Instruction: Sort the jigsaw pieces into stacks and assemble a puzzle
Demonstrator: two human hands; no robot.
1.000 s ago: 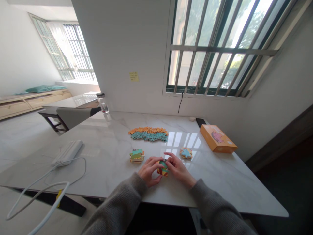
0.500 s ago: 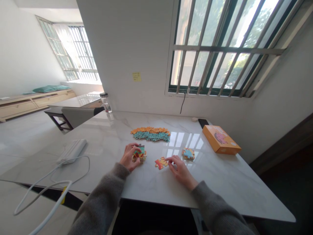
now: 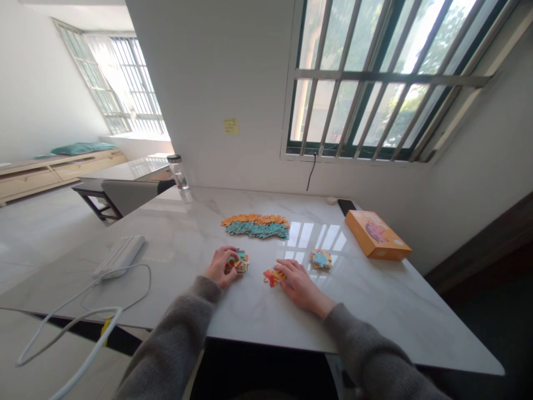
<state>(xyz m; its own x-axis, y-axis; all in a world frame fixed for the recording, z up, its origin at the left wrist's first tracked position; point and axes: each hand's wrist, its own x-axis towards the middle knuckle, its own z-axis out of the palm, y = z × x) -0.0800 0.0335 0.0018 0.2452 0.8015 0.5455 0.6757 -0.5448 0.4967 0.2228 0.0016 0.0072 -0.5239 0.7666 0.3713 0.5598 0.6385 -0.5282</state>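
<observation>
My left hand is curled with thumb and fingers at a small stack of jigsaw pieces, green, red and yellow on top. Its fingers cover the stack's left side. My right hand lies over red and yellow jigsaw pieces flat on the table, its fingers on the upper right part and its thumb by the lower edge. The fingers hide part of these pieces. Right of that hand sits another small stack of jigsaw pieces, light blue with orange edges.
A row of overlapping orange and teal jigsaw pieces lies farther back on the marble table. An orange box and a dark phone are at the right. At the left are a white power strip with cables and a bottle.
My right hand has shifted left and over the red and yellow pieces, covering more of them. My left hand stays at its stack, with its fingers a little lower.
</observation>
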